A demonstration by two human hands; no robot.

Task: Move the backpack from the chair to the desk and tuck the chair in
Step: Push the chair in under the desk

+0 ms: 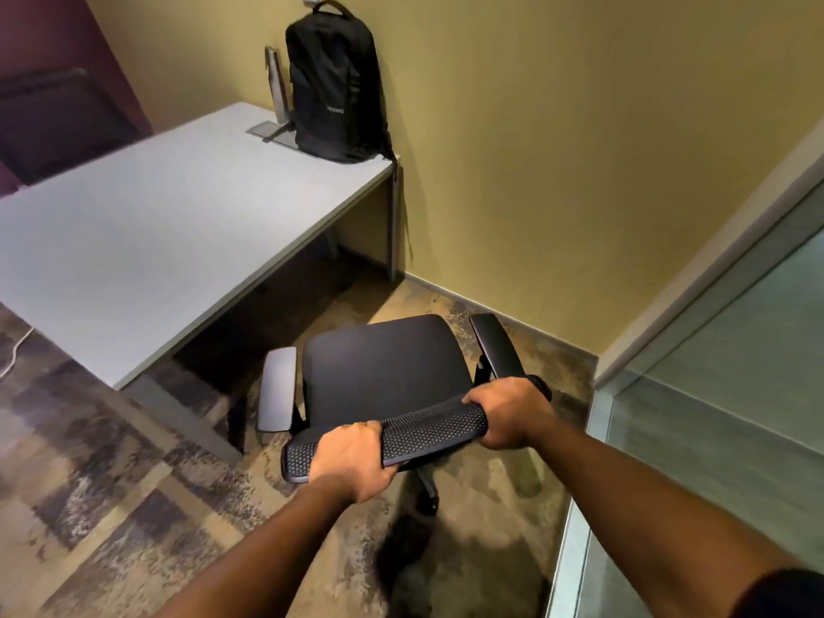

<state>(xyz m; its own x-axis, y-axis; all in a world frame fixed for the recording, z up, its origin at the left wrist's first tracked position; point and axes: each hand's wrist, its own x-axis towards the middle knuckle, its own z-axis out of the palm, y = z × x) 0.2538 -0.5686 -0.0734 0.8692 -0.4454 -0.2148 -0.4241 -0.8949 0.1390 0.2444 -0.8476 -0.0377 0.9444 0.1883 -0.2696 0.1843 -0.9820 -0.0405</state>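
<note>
Two hands on one chair back, both closed over its top edge; left hand wraps the mesh rim toward its left end, fingers curled under and thumb over; right hand clamps the right end likewise, fingers pressed together round the rim; the paired grip reads as a steering hold, likely to swing and push the chair on its castors. Backpack: upright at the far corner of the desk, leaning on the wall, well apart from the chair; that half of the task looks done, and the wall prop keeps it from slumping. Chair seat: bare, standing off the desk's near right corner, angled away from the opening beneath the desk, not yet tucked. Armrests: one just beside the desk's edge; clearance under the top cannot be judged. Carpet: patterned, blurred near the chair base.
</note>
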